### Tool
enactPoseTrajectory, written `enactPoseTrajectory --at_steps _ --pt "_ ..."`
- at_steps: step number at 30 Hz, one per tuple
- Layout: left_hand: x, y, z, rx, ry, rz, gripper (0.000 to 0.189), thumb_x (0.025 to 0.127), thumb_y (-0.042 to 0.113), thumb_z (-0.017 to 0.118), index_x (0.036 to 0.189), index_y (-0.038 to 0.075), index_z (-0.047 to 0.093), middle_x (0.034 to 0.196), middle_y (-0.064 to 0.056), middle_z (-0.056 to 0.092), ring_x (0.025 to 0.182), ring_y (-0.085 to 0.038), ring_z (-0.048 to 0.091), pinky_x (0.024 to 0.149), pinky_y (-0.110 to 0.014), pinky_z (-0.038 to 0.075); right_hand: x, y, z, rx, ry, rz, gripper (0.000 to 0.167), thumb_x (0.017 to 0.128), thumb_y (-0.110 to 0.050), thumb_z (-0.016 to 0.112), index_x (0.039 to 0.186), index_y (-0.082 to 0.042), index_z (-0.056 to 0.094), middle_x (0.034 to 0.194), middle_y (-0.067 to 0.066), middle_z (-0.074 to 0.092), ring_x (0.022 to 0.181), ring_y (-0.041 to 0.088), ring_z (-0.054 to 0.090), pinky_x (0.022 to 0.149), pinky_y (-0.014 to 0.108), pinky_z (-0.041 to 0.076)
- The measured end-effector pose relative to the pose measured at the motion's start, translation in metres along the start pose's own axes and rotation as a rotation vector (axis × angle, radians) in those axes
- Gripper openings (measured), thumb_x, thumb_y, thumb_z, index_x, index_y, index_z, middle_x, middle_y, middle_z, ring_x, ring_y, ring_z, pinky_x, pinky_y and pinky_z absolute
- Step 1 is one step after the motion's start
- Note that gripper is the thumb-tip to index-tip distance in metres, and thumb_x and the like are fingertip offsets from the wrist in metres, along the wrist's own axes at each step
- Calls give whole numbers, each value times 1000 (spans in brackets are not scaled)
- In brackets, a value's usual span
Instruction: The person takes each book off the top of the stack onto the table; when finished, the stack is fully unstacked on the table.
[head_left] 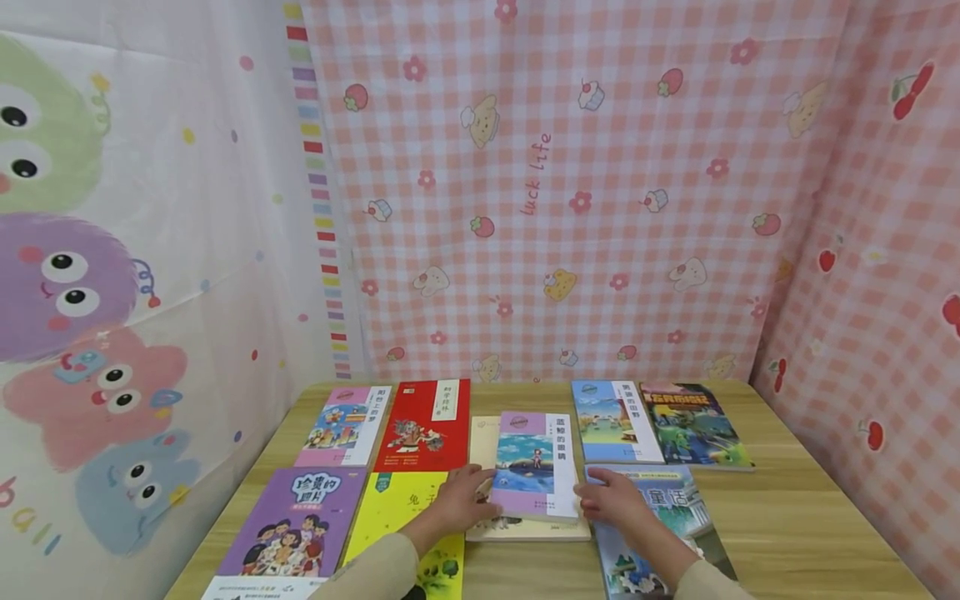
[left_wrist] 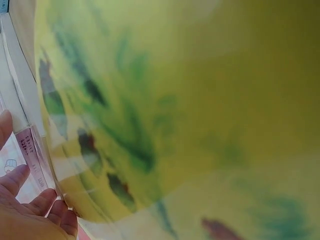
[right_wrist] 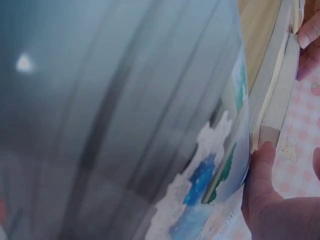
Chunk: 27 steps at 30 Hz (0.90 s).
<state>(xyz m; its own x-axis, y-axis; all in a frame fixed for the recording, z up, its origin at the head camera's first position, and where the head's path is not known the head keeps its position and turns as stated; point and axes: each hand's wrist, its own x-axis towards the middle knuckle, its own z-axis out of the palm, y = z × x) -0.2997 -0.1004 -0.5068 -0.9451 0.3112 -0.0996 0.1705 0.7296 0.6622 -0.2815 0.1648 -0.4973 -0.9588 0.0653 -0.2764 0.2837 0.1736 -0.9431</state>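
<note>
A paperback book with a pink-and-white cover and a blue sea picture lies over a cream book, hiding most of it. The left hand holds its left edge near the lower corner. At the opposite edge, the right hand grips it, above a blue-green book. The right wrist view shows the right thumb against the corner of the page block. Beneath the left forearm is a yellow book, which fills much of the left wrist view.
On the wooden table, a purple book, a pink-and-white book and a red book lie at left. A blue-and-white book and a dark green book lie at back right. Patterned cloths hang around the table.
</note>
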Motion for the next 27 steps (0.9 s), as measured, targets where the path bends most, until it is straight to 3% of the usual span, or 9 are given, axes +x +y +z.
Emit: enactPoseTrajectory --at_steps 9,14,22,27 --pt "0 -1 2 16 5 12 61 87 29 77 142 13 54 145 -17 43 132 -39 36 106 -63 34 -1 -4 4 11 -27 31 61 94 -7 65 141 17 35 118 31 59 88 24 68 80 37 58" --pt "0 -2 2 18 7 12 61 87 29 76 142 13 54 146 -17 43 132 -38 36 107 -63 33 1 -5 6 5 -21 55 61 95 -10 64 142 17 35 117 29 61 89 23 68 80 37 58" --pt "1 -4 3 11 6 10 62 87 30 76 142 13 54 146 -17 42 132 -39 35 107 -63 33 3 -7 9 106 -23 65 61 95 -7 62 139 23 32 115 31 62 94 26 67 84 39 56" --pt "2 -3 4 18 -1 1 62 88 30 75 144 15 53 147 -15 41 132 -38 35 107 -63 33 4 -9 9 156 -30 75 65 94 -8 62 141 22 29 124 33 57 106 32 63 92 42 53"
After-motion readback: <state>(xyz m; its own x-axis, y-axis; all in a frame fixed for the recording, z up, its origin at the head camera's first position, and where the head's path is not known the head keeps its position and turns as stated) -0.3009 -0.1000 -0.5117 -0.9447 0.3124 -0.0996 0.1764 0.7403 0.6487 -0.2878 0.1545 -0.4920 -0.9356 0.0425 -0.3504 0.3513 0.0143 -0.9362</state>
